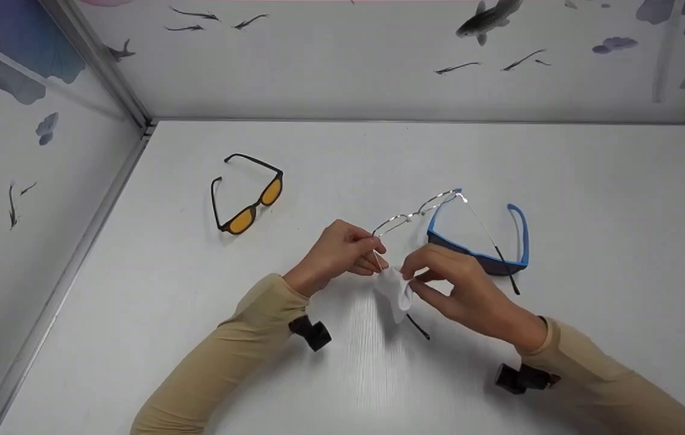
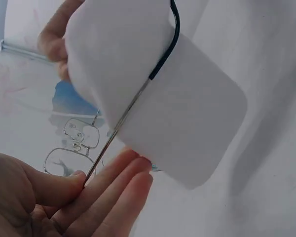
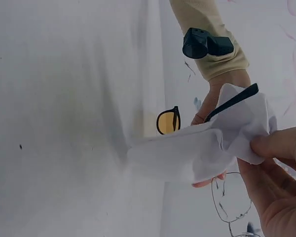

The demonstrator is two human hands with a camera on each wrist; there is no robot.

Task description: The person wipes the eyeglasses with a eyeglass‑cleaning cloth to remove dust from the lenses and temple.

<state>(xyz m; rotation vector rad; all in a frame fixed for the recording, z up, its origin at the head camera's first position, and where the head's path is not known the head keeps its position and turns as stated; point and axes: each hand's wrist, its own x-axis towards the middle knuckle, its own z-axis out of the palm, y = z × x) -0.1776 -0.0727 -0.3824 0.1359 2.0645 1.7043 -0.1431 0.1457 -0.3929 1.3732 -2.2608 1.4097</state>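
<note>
Above the broad white tabletop [image 1: 137, 272], the person's left hand [image 1: 342, 251] and right hand [image 1: 463, 290] work close together, the left pinching thin silver wire-rimmed eyeglasses [image 1: 409, 218] by one temple. Farther off sit blue-framed sunglasses with dark lenses [image 1: 490, 264], to the right, and black-framed glasses with amber lenses [image 1: 243, 220], to the left. The right pinches a soft white cloth [image 1: 394, 290] against that temple, whose dark tip sticks out.
</note>
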